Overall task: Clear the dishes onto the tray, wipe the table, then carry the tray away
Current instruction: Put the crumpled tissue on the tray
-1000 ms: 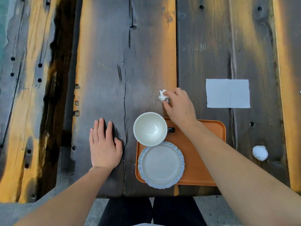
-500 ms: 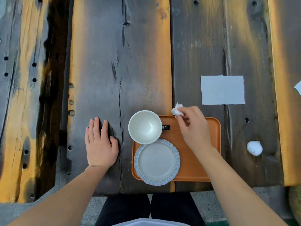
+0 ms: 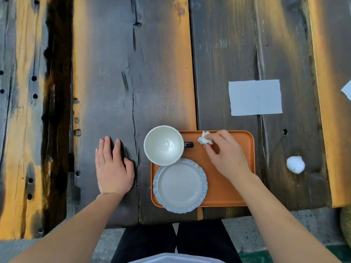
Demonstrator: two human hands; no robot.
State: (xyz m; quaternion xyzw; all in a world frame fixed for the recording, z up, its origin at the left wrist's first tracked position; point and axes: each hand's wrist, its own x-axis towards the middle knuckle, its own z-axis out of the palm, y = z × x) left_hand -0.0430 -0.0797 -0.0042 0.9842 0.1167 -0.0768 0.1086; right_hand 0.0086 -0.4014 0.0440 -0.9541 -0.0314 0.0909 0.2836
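Note:
An orange tray (image 3: 230,194) lies at the near edge of the dark wooden table (image 3: 133,73). On its left side stand a white cup (image 3: 163,145) with a dark handle and a blue-rimmed plate (image 3: 180,185). My right hand (image 3: 226,154) hovers over the tray's far part, its fingertips pinching a small crumpled white tissue (image 3: 204,140). My left hand (image 3: 112,168) rests flat on the table, left of the tray, fingers together and holding nothing.
A flat white paper napkin (image 3: 255,97) lies beyond the tray to the right. A crumpled white tissue ball (image 3: 295,164) sits on the table right of the tray. Another white paper corner (image 3: 346,91) shows at the right edge.
My right hand has carried the small crumpled tissue from the table beyond the tray back over the tray's far part. My left hand has stayed flat.

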